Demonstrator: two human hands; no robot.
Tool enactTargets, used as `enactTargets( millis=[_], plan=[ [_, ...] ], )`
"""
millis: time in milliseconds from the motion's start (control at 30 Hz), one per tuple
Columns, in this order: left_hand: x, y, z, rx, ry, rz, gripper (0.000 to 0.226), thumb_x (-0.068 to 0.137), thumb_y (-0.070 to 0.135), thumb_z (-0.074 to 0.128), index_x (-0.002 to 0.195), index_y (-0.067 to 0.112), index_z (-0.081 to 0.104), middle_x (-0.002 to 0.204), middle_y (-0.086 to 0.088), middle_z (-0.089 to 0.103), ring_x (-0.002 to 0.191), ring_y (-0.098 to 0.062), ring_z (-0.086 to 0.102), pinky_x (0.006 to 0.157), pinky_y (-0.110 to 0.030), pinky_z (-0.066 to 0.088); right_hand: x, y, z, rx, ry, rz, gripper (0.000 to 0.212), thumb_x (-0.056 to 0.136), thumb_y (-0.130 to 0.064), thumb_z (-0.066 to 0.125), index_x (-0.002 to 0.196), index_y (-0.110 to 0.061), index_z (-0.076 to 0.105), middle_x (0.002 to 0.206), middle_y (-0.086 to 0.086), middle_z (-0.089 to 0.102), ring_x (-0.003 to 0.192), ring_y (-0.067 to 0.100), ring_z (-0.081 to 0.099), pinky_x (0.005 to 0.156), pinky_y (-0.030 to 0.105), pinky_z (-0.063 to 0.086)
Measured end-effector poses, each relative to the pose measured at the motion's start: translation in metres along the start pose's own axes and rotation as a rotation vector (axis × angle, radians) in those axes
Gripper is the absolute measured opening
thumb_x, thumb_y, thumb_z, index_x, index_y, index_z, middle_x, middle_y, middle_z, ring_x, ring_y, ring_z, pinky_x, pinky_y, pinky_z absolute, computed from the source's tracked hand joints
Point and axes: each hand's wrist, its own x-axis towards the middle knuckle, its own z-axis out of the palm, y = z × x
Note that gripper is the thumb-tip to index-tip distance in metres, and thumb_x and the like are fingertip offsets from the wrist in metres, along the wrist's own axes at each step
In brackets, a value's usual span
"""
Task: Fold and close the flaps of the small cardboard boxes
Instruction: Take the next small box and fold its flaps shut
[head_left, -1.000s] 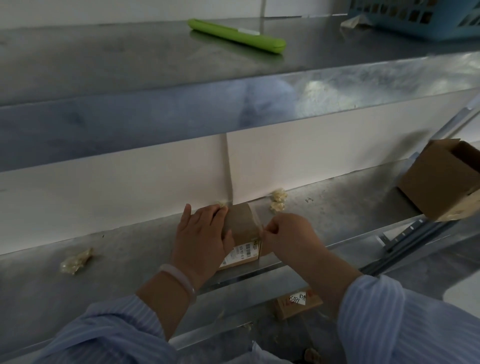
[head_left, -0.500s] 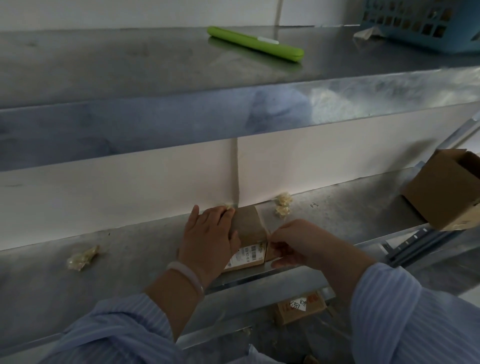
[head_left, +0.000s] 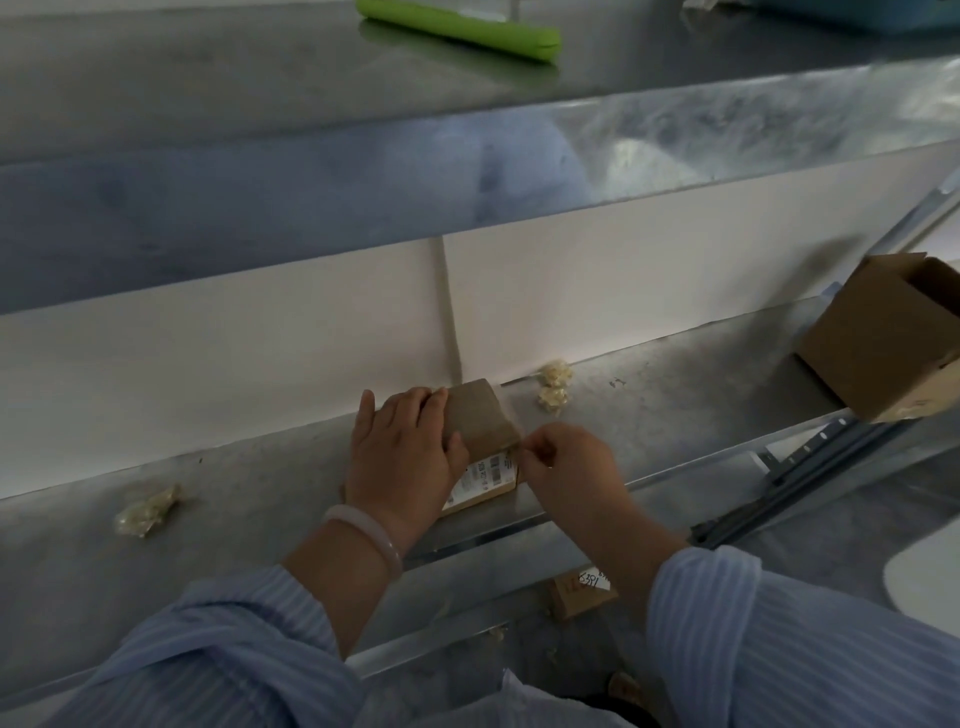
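Note:
A small brown cardboard box (head_left: 480, 421) with a white barcode label on its near side lies on the lower metal shelf (head_left: 675, 410), close to the front edge. My left hand (head_left: 402, 449) lies flat on the box's left part and presses it down. My right hand (head_left: 563, 465) pinches the box's right near corner with thumb and fingertips; what it pinches looks like a thin clear strip, but I cannot tell for sure. The box's top is shut flat.
A bigger open cardboard box (head_left: 883, 338) sits at the shelf's right end. Crumpled yellowish tape wads (head_left: 555, 384) lie behind the small box, and one wad (head_left: 148, 512) lies far left. A green case (head_left: 462, 28) rests on the upper shelf. Another labelled box (head_left: 582, 590) lies below.
My right hand has shifted along the box's right edge and now pinches at the near corner. My left hand keeps pressing the box. The camera has tilted slightly down.

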Motion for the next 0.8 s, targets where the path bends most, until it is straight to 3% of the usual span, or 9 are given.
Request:
enactTargets(
  millis=[100,200,300,433,533,700,800],
  plan=[
    [0.001,0.001,-0.001,-0.002,-0.006,-0.001,0.056,0.086,0.04,0.028,0.128,0.015,0.055,0.123,-0.001,0.059,0.115,-0.02,0.054,0.115,-0.049,0.018,0.004,0.002,0.0,0.137,-0.097,0.081,0.019,0.092,-0.023,0.055,0.084,-0.009,0.065,0.082,0.01,0.07,0.073,0.018,0.067,0.066,0.032,0.057],
    [0.0,0.0,-0.002,0.004,-0.015,0.002,0.056,0.086,0.041,0.028,0.129,0.016,0.055,0.123,-0.001,0.059,0.115,-0.02,0.054,0.115,-0.049,0.02,0.005,-0.001,-0.009,0.493,-0.207,0.183,0.017,0.09,-0.013,0.058,0.08,-0.001,0.065,0.085,0.021,0.069,0.076,0.025,0.068,0.081,0.047,0.058],
    [-0.001,-0.002,-0.004,-0.01,-0.007,0.031,0.055,0.086,0.041,0.032,0.126,0.014,0.057,0.121,-0.002,0.06,0.113,-0.021,0.056,0.113,-0.051,0.024,0.009,-0.008,-0.026,0.629,-0.26,0.147,0.013,0.09,-0.008,0.06,0.079,-0.003,0.066,0.084,0.02,0.069,0.073,0.024,0.067,0.078,0.04,0.06],
    [-0.005,-0.009,-0.007,-0.07,0.0,0.117,0.052,0.083,0.04,0.039,0.124,0.014,0.06,0.121,-0.002,0.062,0.111,-0.02,0.057,0.113,-0.05,0.025,0.029,-0.013,-0.036,0.402,-0.072,0.042,0.01,0.088,-0.014,0.064,0.079,-0.012,0.068,0.078,0.005,0.072,0.076,0.017,0.07,0.074,0.037,0.061],
    [-0.007,-0.014,-0.009,-0.109,-0.013,0.157,0.052,0.082,0.04,0.042,0.124,0.016,0.06,0.122,-0.001,0.062,0.112,-0.019,0.057,0.115,-0.046,0.021,0.036,-0.017,-0.031,0.278,-0.06,-0.006,0.009,0.088,-0.019,0.065,0.079,-0.017,0.067,0.077,-0.002,0.072,0.074,0.012,0.071,0.068,0.03,0.06],
    [-0.008,-0.016,-0.01,-0.171,-0.011,0.155,0.053,0.082,0.041,0.043,0.126,0.017,0.06,0.124,0.001,0.061,0.115,-0.016,0.055,0.117,-0.043,0.016,0.037,-0.014,-0.02,0.514,-0.05,0.066,0.01,0.087,-0.009,0.068,0.079,-0.015,0.067,0.078,0.002,0.072,0.072,0.012,0.071,0.066,0.029,0.06],
    [-0.008,-0.017,-0.009,-0.184,-0.013,0.161,0.054,0.082,0.042,0.044,0.127,0.017,0.059,0.125,0.001,0.061,0.116,-0.015,0.055,0.117,-0.044,0.016,0.033,-0.006,-0.024,0.768,-0.141,0.128,0.011,0.088,-0.008,0.067,0.097,-0.012,0.069,0.087,0.008,0.073,0.08,0.018,0.072,0.075,0.033,0.06]
  ],
)
